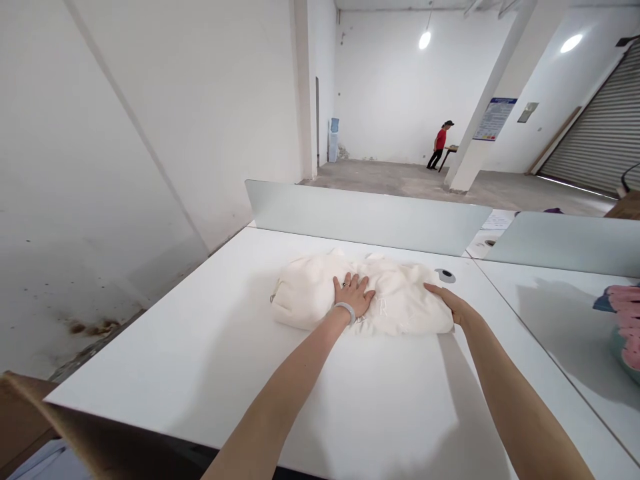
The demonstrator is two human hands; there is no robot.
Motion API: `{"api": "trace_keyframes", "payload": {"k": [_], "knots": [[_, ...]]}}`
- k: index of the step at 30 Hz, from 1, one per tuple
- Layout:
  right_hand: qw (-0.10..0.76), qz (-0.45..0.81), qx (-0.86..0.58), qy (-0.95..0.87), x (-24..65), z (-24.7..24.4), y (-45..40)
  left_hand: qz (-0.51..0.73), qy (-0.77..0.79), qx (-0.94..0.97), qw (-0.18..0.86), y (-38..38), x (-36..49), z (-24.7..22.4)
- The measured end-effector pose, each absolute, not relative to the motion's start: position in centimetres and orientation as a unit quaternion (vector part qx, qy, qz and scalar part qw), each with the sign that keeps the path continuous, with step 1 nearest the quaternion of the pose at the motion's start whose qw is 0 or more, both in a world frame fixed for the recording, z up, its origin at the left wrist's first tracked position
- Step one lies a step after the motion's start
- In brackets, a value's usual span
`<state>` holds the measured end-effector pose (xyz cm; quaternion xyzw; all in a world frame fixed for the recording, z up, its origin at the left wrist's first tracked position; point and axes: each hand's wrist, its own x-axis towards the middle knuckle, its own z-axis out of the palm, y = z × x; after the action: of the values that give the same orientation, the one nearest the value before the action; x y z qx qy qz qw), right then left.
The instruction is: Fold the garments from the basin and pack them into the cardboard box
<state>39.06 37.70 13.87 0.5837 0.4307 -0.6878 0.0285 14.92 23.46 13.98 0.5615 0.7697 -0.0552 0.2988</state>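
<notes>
Cream folded fabric garment [360,293] lies bundled on a white rectangular worktop [165,360]. Left hand [354,297], wearing a pale bangle [345,312] and a silver ring [345,284], presses flat on top, fingers [354,281] spread and released. Right hand [450,305] rests on the garment's right end, ungripping. Farther right, a pink-and-teal object [623,327] sits on a neighbouring white worktop [550,333].

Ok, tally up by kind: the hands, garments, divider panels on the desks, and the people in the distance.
Hands: 2 (left hand, right hand)
Folded cream garment: 1
Divider panels: 2
Distant people: 1
Total: 6
</notes>
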Motion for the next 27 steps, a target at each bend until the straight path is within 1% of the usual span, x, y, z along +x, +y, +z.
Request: {"api": "trace_keyframes", "payload": {"k": [3, 7, 10, 16, 22, 25, 27], "knots": [[0.016, -0.732, 0.562, 0.384, 39.1, 14.4, 37.1, -0.057, 0.768, 0.561, 0.304, 23.7, 14.8, 14.4], [-0.02, -0.737, 0.58, 0.347, 40.9, 15.9, 35.9, -0.055, 0.753, 0.572, 0.322, 23.0, 15.7, 15.5], [-0.027, -0.728, 0.599, 0.331, 43.4, 18.1, 34.7, -0.034, 0.736, 0.589, 0.333, 21.6, 18.2, 16.3], [0.008, -0.688, 0.653, 0.318, 47.2, 22.5, 33.2, 0.017, 0.738, 0.597, 0.314, 19.3, 23.4, 17.8], [-0.017, -0.624, 0.663, 0.412, 46.1, 25.2, 34.3, 0.022, 0.713, 0.634, 0.299, 17.6, 22.6, 20.6], [-0.02, -0.608, 0.655, 0.447, 43.5, 27.1, 35.1, -0.001, 0.703, 0.644, 0.3, 16.2, 22.1, 21.5], [-0.007, -0.605, 0.622, 0.497, 41.1, 28.4, 35.3, -0.017, 0.7, 0.645, 0.306, 15.6, 22.2, 21.8]]}}
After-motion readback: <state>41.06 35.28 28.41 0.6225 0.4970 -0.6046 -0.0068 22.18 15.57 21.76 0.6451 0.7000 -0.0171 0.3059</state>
